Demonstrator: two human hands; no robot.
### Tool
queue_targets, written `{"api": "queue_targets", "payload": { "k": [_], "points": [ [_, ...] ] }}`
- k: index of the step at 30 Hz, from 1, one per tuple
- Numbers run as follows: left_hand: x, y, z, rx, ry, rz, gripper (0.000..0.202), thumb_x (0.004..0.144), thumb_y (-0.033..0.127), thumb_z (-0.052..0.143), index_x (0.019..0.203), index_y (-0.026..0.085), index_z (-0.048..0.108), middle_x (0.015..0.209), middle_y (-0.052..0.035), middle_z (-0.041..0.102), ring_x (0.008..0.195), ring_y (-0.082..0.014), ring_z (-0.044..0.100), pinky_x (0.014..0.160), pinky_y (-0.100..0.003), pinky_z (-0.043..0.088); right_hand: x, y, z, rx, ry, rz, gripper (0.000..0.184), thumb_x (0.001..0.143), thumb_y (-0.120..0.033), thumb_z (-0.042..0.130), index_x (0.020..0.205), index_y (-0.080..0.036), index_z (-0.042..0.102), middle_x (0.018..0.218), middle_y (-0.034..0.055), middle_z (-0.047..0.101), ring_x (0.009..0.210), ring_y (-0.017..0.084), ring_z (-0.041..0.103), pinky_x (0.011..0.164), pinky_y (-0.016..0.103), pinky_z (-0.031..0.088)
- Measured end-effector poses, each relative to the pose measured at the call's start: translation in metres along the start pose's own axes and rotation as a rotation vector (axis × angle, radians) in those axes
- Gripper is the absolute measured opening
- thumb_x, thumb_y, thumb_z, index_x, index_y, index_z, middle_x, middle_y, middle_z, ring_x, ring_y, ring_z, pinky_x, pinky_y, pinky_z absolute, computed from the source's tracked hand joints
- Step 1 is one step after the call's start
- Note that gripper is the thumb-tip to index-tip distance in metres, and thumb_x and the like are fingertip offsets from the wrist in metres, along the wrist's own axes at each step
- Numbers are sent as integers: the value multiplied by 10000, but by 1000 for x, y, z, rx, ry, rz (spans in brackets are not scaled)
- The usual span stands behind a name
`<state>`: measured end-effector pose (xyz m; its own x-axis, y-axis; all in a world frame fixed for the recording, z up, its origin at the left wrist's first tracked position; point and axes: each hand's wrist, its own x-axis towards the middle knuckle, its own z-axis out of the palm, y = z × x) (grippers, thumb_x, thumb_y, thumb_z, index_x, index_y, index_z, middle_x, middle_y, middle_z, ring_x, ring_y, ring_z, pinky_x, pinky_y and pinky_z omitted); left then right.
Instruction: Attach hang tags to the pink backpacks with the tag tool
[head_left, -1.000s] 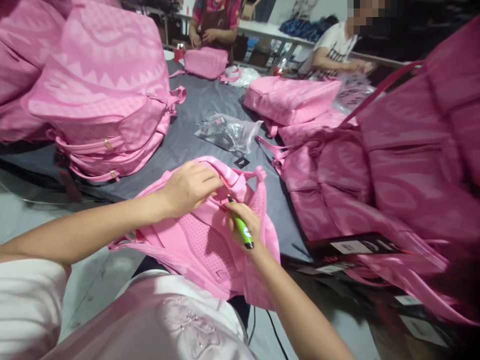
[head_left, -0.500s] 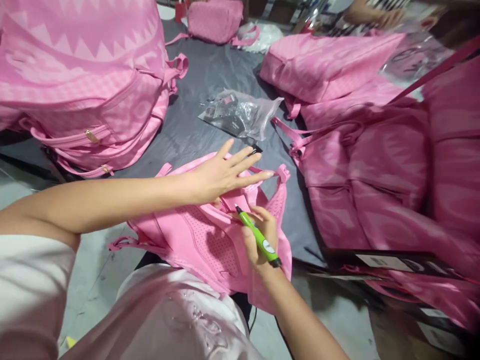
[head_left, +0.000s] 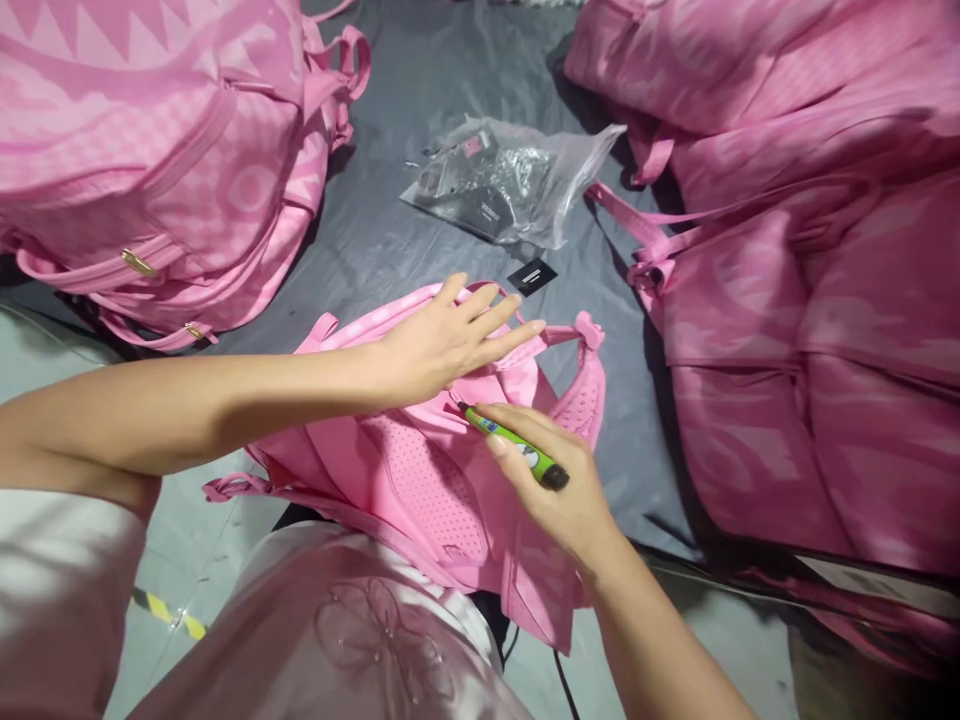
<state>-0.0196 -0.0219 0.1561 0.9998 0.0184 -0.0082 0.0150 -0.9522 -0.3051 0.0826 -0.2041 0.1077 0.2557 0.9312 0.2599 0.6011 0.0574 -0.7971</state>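
A pink backpack (head_left: 431, 480) with perforated padding lies across the near edge of the table, in front of my body. My left hand (head_left: 450, 340) rests on its upper part, fingers spread, palm down. In my right hand (head_left: 559, 480) is a green pen-like tool (head_left: 517, 445) with black ends, held between thumb and fingers. Its thin tip points left at the backpack's fabric just below my left hand; whether it touches cannot be made out. A small black card (head_left: 532, 276) lies on the table just beyond the backpack.
A clear plastic bag (head_left: 517, 180) of dark tags lies on the grey table cover (head_left: 442, 60). One large pink backpack (head_left: 187, 170) stands at left. More pink backpacks (head_left: 750, 400) are piled at right. Yellow-black tape (head_left: 169, 612) marks the floor.
My right hand has turned the green tool from upright to a lower slant, bringing its tip to the fabric beside my left hand. My left hand stays spread on the backpack. The view has tilted down.
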Motion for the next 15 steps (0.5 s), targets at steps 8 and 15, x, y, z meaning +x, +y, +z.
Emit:
{"api": "queue_targets", "payload": {
  "k": [8,15],
  "points": [
    [16,2,11,-72,-100,-145,727,887,146,547,1565,193,290,1676,-127,236,1520,-376,286,1185,-586,321,16,1,5,-195,-65,-92,202,941,-239,615,1120,-185,690,1052,91,754,952,222,715,840,389,605],
    [25,0,10,-172,-127,-149,712,836,47,514,1520,162,357,1664,-142,247,1421,-397,406,1170,-598,310,9,4,7,-259,-24,-147,234,932,-245,649,1161,-207,675,1096,89,770,976,242,741,836,408,594]
  ]
}}
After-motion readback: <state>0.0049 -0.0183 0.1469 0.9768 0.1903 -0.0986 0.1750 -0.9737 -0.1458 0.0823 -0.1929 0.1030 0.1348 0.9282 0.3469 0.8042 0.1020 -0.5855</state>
